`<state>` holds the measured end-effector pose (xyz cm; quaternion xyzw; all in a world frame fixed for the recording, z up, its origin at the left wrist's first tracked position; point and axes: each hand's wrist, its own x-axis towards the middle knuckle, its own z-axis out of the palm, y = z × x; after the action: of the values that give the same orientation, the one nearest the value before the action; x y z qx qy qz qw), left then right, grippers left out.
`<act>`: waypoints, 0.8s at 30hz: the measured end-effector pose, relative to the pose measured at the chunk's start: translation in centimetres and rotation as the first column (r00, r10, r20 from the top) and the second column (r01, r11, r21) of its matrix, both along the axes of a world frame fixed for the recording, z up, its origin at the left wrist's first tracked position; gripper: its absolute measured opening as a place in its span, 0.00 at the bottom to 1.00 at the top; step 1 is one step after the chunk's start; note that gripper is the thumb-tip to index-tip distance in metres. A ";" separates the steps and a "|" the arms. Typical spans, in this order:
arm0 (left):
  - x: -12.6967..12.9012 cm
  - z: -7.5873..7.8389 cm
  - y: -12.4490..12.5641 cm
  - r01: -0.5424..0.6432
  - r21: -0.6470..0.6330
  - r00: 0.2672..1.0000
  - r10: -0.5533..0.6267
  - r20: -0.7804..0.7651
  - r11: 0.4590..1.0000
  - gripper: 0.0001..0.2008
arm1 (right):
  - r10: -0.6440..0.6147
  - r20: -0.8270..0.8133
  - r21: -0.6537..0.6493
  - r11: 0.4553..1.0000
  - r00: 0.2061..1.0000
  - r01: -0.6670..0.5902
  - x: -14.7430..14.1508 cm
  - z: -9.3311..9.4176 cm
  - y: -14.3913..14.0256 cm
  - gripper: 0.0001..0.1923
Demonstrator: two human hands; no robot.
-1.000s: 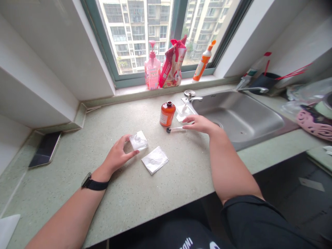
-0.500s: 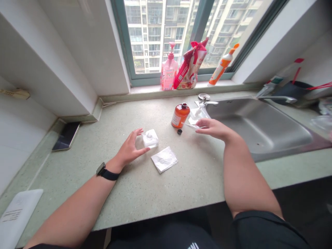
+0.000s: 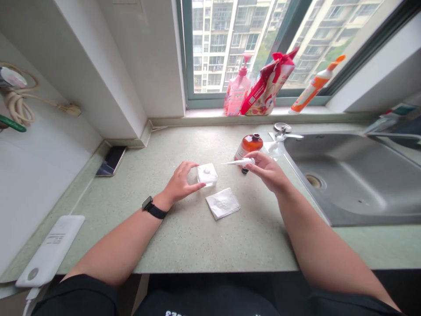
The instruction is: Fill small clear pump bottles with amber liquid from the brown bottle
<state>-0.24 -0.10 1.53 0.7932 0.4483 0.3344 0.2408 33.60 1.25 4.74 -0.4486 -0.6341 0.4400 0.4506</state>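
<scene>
My left hand (image 3: 182,182) is curled around a small square clear glass bottle (image 3: 207,175), thumb at its front and fingers at its far side. A short round neck shows on the bottle's top. Between the thumb and fingers of my right hand (image 3: 265,169) is a white nozzle-like piece with a long thin stem (image 3: 241,162). It lies nearly level, its tip pointing left toward the glass bottle, apart from it. Behind my right hand stands an uncapped amber bottle (image 3: 248,145). Its black cap (image 3: 244,170) lies in front, partly hidden. A folded white tissue (image 3: 223,203) lies nearest me.
A steel sink (image 3: 355,175) and tap (image 3: 289,137) are on the right. A pink pump bottle (image 3: 237,94), red pouch (image 3: 269,87) and orange-white bottle (image 3: 312,92) stand on the windowsill. A phone (image 3: 111,161) and white power bank (image 3: 52,250) lie at left.
My right hand has brought the white piece leftward, away from the sink side and closer to the glass bottle. My left hand has closed in around the bottle. The view has turned left.
</scene>
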 end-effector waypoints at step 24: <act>0.1 -0.7 0.3 0.044 0.033 0.998 -0.046 0.043 0.998 0.32 | -0.158 0.282 0.390 0.920 0.946 0.038 -5.7 1.2 -2.5 0.10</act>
<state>-0.14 0.15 0.81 0.7994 0.4196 0.3532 0.2453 27.86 -1.26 5.95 -0.4474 -0.7461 0.2101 0.4461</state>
